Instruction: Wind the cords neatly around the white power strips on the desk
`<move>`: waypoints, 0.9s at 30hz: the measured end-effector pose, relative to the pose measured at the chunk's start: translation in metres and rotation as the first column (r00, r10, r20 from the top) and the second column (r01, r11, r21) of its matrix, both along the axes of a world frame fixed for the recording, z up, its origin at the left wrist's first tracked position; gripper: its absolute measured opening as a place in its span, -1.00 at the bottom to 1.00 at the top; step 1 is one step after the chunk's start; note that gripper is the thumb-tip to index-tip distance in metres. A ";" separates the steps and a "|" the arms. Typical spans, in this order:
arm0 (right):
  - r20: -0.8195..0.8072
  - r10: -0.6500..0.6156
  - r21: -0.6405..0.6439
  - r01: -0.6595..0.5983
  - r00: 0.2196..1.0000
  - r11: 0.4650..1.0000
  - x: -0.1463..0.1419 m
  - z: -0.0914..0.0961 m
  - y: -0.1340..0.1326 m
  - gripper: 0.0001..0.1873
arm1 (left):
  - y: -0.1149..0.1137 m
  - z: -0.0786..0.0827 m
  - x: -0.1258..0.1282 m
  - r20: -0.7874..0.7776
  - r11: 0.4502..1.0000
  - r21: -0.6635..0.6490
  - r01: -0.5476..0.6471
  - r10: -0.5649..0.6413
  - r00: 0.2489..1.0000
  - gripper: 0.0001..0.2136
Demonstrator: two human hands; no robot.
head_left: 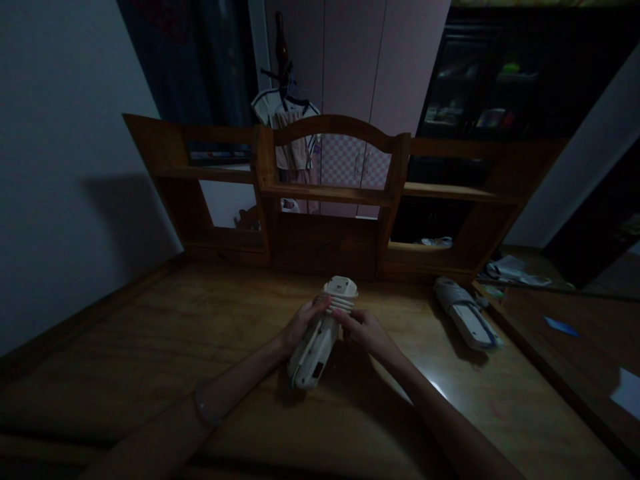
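A white power strip (315, 357) is tilted up over the wooden desk, its far end pointing away from me. Several turns of its white cord (342, 303) wrap around the far part. My left hand (305, 321) grips the strip from the left side, thumb lying over the cord. On the right side, my right hand (363, 328) is closed at the cord turns, fingers pressed on them. What lies under its curled fingers is hidden. A second power strip (473, 323), wound with grey cord, rests on the desk to the right.
The wooden desk (200, 320) carries a shelf unit (325, 193) along its back edge. A pale wall (75, 200) borders the left. Beyond the desk's right edge is a lower wooden surface with papers (515, 270) and a blue card (560, 326).
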State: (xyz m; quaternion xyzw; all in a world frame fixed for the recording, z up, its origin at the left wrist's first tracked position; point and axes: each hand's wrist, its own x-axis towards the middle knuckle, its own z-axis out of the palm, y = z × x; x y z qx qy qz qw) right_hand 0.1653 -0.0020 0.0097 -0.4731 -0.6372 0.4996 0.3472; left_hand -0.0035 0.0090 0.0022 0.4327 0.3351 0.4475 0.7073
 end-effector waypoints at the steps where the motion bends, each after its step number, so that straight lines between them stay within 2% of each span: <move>1: -0.025 0.005 -0.042 -0.006 1.000 0.999 0.000 0.001 0.000 -0.45 | 0.000 0.000 0.000 -0.009 1.000 0.003 -0.008 0.008 1.000 -0.64; 3: -0.057 0.002 -0.083 -0.007 0.998 0.997 -0.001 0.002 0.000 -0.45 | -0.001 -0.002 0.001 -0.030 1.000 0.012 -0.021 0.021 0.999 -0.61; 7: -0.084 -0.005 -0.087 -0.003 0.996 0.996 0.000 0.004 0.000 -0.46 | -0.001 -0.005 0.002 -0.048 0.999 0.011 -0.038 0.038 0.998 -0.54; 16: 0.008 -0.009 -0.033 0.010 1.000 0.999 0.002 0.003 0.001 -0.42 | 0.016 -0.015 0.002 -0.025 0.997 -0.058 -0.045 0.044 0.999 -0.45; 22: 0.031 0.066 -0.057 -0.064 0.997 0.996 0.000 0.003 -0.003 -0.39 | 0.013 -0.013 -0.003 -0.060 0.989 -0.148 0.002 -0.011 0.998 -0.36; 27: 0.056 0.077 -0.078 -0.073 0.995 0.994 0.003 0.000 0.000 -0.38 | 0.008 -0.003 -0.006 -0.053 0.970 -0.213 0.115 -0.129 0.990 -0.38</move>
